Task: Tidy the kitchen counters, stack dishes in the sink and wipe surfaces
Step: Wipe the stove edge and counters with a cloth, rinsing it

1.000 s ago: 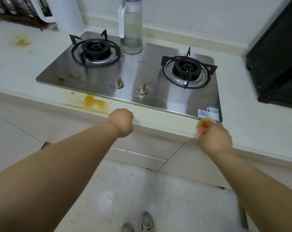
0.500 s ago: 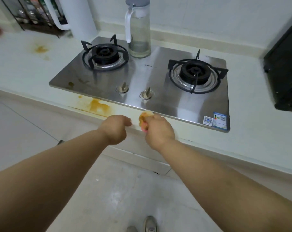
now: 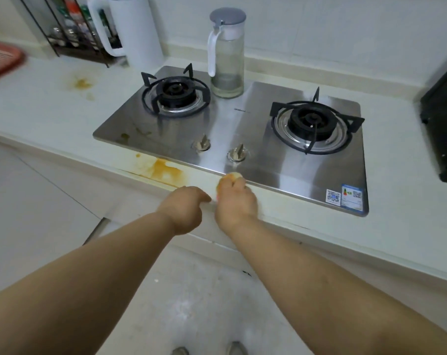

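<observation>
Our right hand (image 3: 236, 201) has its fingers clamped on a yellow sponge (image 3: 231, 176) at the surface's (image 3: 409, 201) near edge; our left hand's (image 3: 184, 208) fingers curl together, empty, just beside it.

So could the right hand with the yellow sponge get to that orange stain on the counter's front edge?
Probably yes: the right hand holding the yellow sponge is near the orange stain, though the left hand sits partly between.

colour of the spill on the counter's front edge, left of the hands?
Orange-brown spill, fading to pale yellow at its edges; the head view shows it.
</observation>
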Action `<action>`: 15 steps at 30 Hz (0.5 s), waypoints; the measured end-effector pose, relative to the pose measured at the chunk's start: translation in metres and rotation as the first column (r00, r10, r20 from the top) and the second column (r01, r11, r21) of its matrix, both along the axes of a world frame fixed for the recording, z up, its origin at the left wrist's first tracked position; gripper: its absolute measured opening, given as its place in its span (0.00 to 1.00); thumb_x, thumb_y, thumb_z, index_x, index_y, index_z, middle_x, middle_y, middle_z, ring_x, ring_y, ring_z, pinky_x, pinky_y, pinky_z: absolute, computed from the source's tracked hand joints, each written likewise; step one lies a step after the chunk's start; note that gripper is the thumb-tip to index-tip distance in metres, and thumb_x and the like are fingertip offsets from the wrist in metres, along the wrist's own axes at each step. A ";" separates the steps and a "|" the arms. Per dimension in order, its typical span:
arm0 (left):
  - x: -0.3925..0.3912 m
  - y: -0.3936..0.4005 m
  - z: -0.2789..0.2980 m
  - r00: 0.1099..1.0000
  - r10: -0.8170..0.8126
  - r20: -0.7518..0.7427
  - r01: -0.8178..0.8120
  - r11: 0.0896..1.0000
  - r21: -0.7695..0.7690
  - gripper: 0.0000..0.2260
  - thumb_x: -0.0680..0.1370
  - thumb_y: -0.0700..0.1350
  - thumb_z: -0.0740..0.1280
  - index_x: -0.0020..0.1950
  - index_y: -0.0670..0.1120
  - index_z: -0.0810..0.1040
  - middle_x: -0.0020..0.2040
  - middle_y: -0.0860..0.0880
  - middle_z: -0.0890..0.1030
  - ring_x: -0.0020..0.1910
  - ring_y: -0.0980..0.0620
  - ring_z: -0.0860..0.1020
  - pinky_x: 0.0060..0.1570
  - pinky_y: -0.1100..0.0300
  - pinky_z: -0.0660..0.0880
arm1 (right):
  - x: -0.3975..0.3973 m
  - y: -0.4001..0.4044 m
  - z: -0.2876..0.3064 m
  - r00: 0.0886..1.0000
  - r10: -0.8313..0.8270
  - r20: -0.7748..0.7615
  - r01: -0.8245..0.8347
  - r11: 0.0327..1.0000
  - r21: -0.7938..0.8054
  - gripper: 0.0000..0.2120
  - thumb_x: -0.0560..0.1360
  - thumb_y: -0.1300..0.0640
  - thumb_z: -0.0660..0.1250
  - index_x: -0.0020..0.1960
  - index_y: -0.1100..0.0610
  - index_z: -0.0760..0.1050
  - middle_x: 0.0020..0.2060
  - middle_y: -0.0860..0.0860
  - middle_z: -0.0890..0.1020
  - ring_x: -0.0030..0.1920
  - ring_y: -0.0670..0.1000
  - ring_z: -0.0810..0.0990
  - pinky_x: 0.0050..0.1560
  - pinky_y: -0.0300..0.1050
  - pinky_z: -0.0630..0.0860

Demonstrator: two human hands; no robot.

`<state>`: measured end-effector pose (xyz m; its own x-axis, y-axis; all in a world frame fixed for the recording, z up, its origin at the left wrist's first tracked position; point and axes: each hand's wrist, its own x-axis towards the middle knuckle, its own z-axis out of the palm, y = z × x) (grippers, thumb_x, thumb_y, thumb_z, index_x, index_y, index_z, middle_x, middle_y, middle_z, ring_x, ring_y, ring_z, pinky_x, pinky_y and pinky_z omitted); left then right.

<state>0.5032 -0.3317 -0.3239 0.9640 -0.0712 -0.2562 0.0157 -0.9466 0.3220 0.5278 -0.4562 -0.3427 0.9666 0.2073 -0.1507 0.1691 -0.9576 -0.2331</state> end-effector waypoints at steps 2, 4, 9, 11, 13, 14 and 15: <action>0.000 0.017 0.005 0.997 0.044 0.066 -0.046 0.999 0.025 0.23 0.73 0.34 0.58 0.65 0.49 0.77 0.66 0.48 0.76 0.66 0.48 0.72 0.67 0.57 0.67 | 0.007 0.020 0.004 0.995 0.098 -0.014 -0.097 0.994 0.044 0.23 0.75 0.62 0.60 0.70 0.57 0.63 0.64 0.59 0.67 0.60 0.59 0.72 0.59 0.48 0.69; 0.003 0.046 0.008 0.983 0.144 0.113 -0.150 0.988 0.047 0.21 0.73 0.35 0.59 0.62 0.49 0.78 0.64 0.48 0.76 0.64 0.47 0.73 0.65 0.56 0.69 | 0.006 0.004 0.004 0.995 0.093 -0.023 -0.092 0.995 0.038 0.21 0.73 0.62 0.61 0.66 0.54 0.67 0.61 0.57 0.70 0.58 0.59 0.73 0.57 0.47 0.70; 0.020 0.113 0.007 0.953 0.275 0.127 -0.284 0.957 0.060 0.20 0.73 0.35 0.59 0.61 0.50 0.78 0.64 0.47 0.75 0.64 0.45 0.73 0.63 0.54 0.70 | -0.015 -0.057 0.006 0.940 -0.334 0.063 0.338 0.939 -0.058 0.18 0.71 0.62 0.61 0.61 0.57 0.69 0.57 0.58 0.73 0.55 0.61 0.74 0.53 0.48 0.70; 0.026 0.129 0.006 0.963 0.247 0.108 -0.253 0.967 0.042 0.21 0.73 0.35 0.59 0.63 0.49 0.77 0.65 0.47 0.74 0.64 0.44 0.72 0.64 0.53 0.70 | -0.016 -0.030 0.003 0.909 -0.407 0.091 0.411 0.911 -0.025 0.19 0.70 0.63 0.61 0.61 0.56 0.69 0.58 0.58 0.72 0.54 0.61 0.75 0.53 0.48 0.70; 0.027 0.144 0.004 0.971 0.216 0.098 -0.221 0.975 0.033 0.22 0.73 0.35 0.59 0.65 0.47 0.75 0.65 0.46 0.72 0.65 0.44 0.72 0.64 0.52 0.71 | -0.008 0.017 -0.004 0.941 -0.325 0.098 0.325 0.946 0.021 0.18 0.70 0.64 0.60 0.59 0.55 0.70 0.57 0.57 0.73 0.53 0.60 0.75 0.52 0.47 0.70; 0.027 0.155 0.003 0.972 0.213 0.104 -0.217 0.976 0.032 0.23 0.73 0.34 0.59 0.66 0.47 0.75 0.66 0.46 0.72 0.65 0.44 0.71 0.63 0.51 0.71 | -0.004 0.045 -0.008 0.962 -0.256 0.099 0.253 0.967 0.041 0.17 0.70 0.64 0.60 0.58 0.54 0.70 0.56 0.56 0.73 0.53 0.60 0.74 0.52 0.47 0.69; 0.026 0.169 0.003 0.972 0.211 0.108 -0.216 0.976 0.039 0.23 0.72 0.34 0.59 0.67 0.46 0.74 0.66 0.46 0.71 0.65 0.44 0.71 0.63 0.51 0.71 | 0.001 0.073 -0.011 0.973 -0.215 0.090 0.209 0.976 0.067 0.16 0.70 0.64 0.60 0.57 0.53 0.71 0.56 0.56 0.74 0.54 0.59 0.74 0.53 0.47 0.69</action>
<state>0.5295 -0.1623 -0.3210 0.9768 0.1496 -0.1530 0.1885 -0.9400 0.2845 0.5285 -0.3836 -0.3532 0.9988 0.0017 -0.0490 -0.0121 -0.9597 -0.2807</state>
